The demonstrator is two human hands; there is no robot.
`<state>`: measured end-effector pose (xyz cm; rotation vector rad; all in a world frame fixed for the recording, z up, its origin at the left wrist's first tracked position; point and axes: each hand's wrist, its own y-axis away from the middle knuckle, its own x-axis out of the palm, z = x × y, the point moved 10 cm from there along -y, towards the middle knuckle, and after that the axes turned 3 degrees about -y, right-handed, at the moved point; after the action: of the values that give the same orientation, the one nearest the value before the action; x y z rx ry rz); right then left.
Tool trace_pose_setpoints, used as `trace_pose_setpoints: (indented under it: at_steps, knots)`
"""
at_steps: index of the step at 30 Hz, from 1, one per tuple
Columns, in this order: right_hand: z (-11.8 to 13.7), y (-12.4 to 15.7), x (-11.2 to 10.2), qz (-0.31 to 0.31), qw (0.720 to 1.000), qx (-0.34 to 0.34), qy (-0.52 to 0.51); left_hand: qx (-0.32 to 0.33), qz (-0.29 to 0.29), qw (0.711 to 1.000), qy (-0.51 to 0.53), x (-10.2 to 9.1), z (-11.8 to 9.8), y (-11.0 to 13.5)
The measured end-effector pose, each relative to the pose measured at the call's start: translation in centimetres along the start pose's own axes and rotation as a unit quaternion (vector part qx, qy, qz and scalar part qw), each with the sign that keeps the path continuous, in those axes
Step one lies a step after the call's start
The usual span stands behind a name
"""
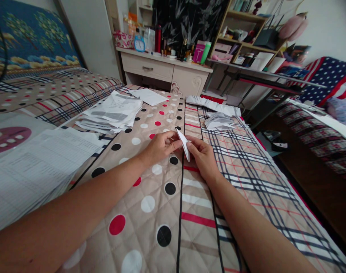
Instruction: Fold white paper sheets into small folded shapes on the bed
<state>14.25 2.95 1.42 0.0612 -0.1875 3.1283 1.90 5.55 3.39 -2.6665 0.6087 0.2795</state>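
A small folded piece of white paper (183,144) is held upright above the bed, pinched from both sides. My left hand (164,145) grips its left face between thumb and fingers. On the other side, my right hand (202,153) has its thumb and fingers closed on the paper's right edge. Beyond my right hand lies a small pile of folded white papers (218,121). A long white folded strip (212,105) rests just behind that pile. To the left is a stack of printed sheets (113,110), with a loose white sheet (151,96) at its far corner.
Large printed sheets (47,155) cover the near left of the patterned bedspread (144,235). A white dresser (147,68) with bottles and a blue clock (139,43) stands past the bed's far end. A narrow desk (263,72) is at the right.
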Motion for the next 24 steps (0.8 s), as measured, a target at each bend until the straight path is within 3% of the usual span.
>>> trace_pose_setpoints:
  at_steps: [17,21,24]
  knots:
    - [-0.2,0.0,0.1,-0.004,0.999,-0.016,0.051,-0.035,-0.022,0.999,0.012,-0.1,1.2,-0.3]
    - [0.7,0.5,1.6,0.046,0.988,-0.061,0.135,0.006,-0.093,0.988,-0.120,-1.4,-0.3,0.0]
    - [1.8,0.9,2.4,0.065,0.965,-0.098,0.236,0.010,-0.099,0.968,-0.232,-1.3,-1.3,0.2]
